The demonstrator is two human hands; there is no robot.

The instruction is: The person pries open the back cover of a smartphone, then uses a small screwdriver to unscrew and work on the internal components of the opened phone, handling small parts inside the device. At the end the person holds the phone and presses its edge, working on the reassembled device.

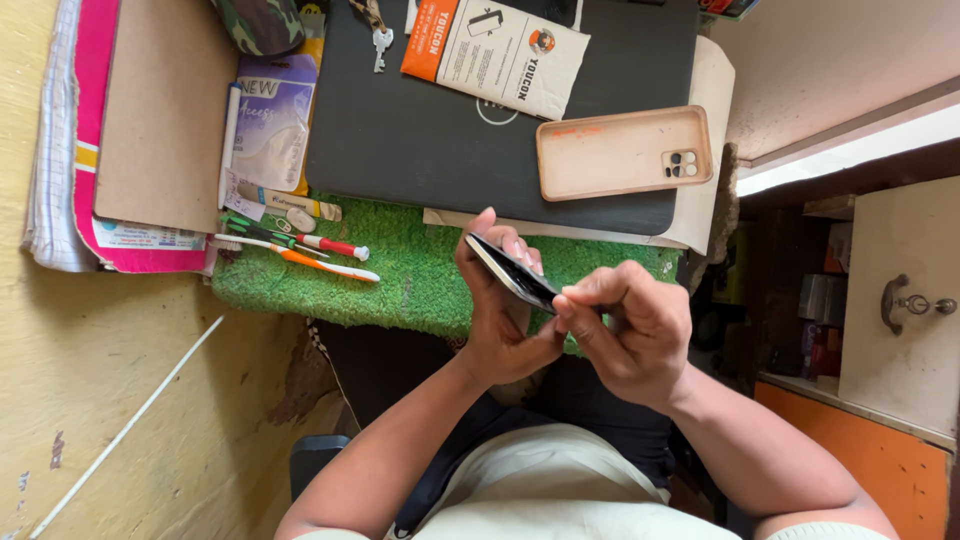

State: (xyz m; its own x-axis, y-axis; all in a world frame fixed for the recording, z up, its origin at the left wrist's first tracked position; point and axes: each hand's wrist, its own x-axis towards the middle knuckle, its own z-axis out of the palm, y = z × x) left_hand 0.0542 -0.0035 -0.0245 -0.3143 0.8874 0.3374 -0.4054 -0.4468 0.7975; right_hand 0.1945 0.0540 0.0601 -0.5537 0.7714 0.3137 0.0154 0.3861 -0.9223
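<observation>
1. Basically, the biggest item is a black closed laptop (440, 140) lying on the surface (60, 380), far from the person. A white-and-orange printed pouch (500, 55) and a tan phone case (622, 152) rest on its lid.
2. Green turf mat (400, 270) sits just near of the laptop; a red-handled screwdriver (335, 246) and an orange-and-white toothbrush (310, 263) lie at its left end.
3. Phone (510, 272): held in the air over the mat's near edge, tilted edge-on to the camera.
4. Left hand (497, 310) is clasped around the phone from below, fingertips over its far edge.
5. Right hand (630, 330) is clenched, fingertips pinched at the phone's near right corner. Can't tell if it holds a tool.
6. Risk: the phone is gripped by its edges only. Prying force at the corner could twist it out of the left hand, or crack the glass.
</observation>
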